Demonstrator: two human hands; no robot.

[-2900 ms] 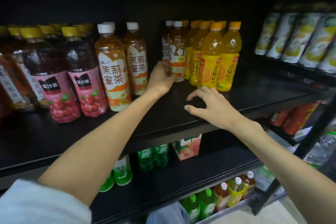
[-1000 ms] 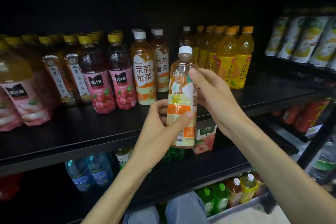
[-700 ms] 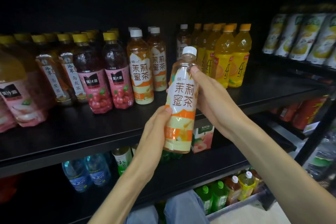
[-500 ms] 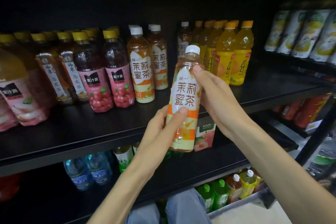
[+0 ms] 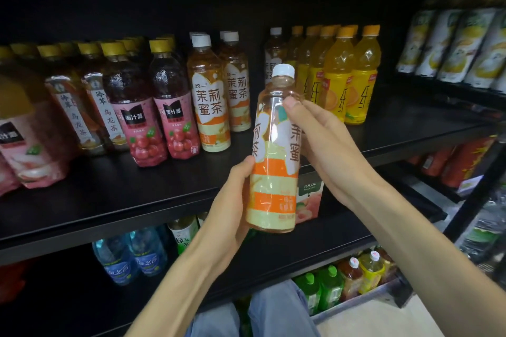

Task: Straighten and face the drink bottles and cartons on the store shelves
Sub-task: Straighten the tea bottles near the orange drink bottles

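**Tea bottle held off the shelf in both hands**

Fingers of the left hand (image 5: pixel 232 200) curl round the lower half of the tea bottle (image 5: pixel 275 156), thumb tip on the orange band at the bottle's 9 o'clock side. The right hand (image 5: pixel 325 145) wraps the upper half from 3 o'clock, its thumb pressed on the clear shoulder just below the neck; the other right fingers are hidden behind the bottle. The bottle stands nearly upright in the air in front of the shelf (image 5: pixel 164 194), its white cap (image 5: pixel 283 70) at 12 o'clock. Its label is turned so the printed characters split to either edge, with the seam side toward the camera.

On the shelf behind, at 10 o'clock from the held bottle, two matching tea bottles (image 5: pixel 209 96) stand with labels facing out. Further toward 9 o'clock come two red-labelled juice bottles (image 5: pixel 158 117), then dark tea bottles with yellow caps (image 5: pixel 90 107). At 1 o'clock stands a row of orange drinks (image 5: pixel 350 74), with one more tea bottle (image 5: pixel 275 55) just left of them, partly hidden by the held one.

Below, at 6 o'clock, a peach carton (image 5: pixel 309 200) sits just behind the bottle's base, and blue water bottles (image 5: pixel 131 257) stand at 7 o'clock. Green bottles (image 5: pixel 320 287) fill a lower tray at 5 o'clock.
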